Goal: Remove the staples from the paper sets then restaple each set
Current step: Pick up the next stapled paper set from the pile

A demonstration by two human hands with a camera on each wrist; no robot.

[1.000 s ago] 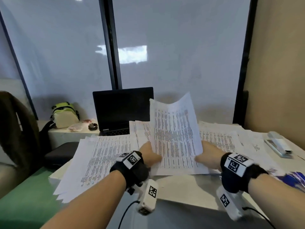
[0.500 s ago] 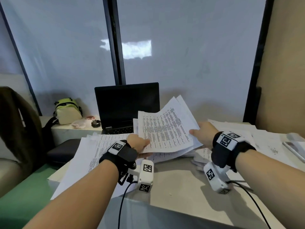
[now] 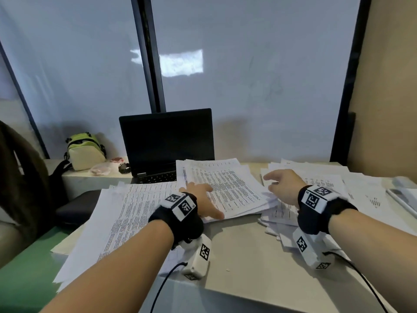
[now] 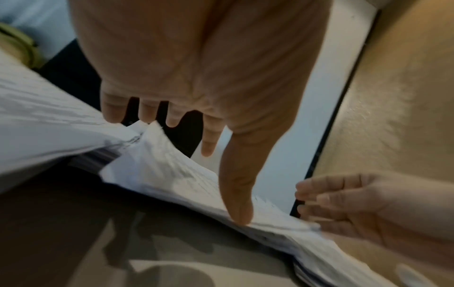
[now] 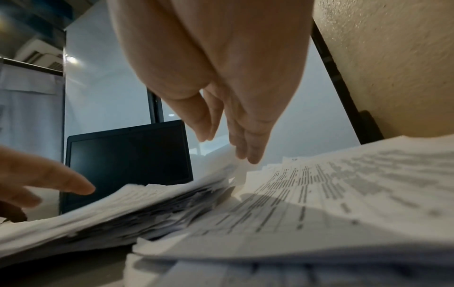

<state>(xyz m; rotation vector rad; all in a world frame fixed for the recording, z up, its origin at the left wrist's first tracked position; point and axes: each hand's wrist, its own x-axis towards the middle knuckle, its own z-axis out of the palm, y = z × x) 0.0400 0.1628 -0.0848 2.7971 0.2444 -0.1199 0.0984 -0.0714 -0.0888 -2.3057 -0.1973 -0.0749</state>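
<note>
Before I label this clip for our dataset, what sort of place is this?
Most likely an office desk or cubicle: an open laptop at the back, piles of printed paper sets spread over the desk, and frosted glass partition panels behind.

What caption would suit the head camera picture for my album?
Left hand resting on a paper stack before a dark laptop, right hand open beside it.

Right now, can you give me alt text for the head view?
Left hand rests flat on a stack of printed papers in front of a dark laptop. Right hand hovers open over more papers beside it.
</note>
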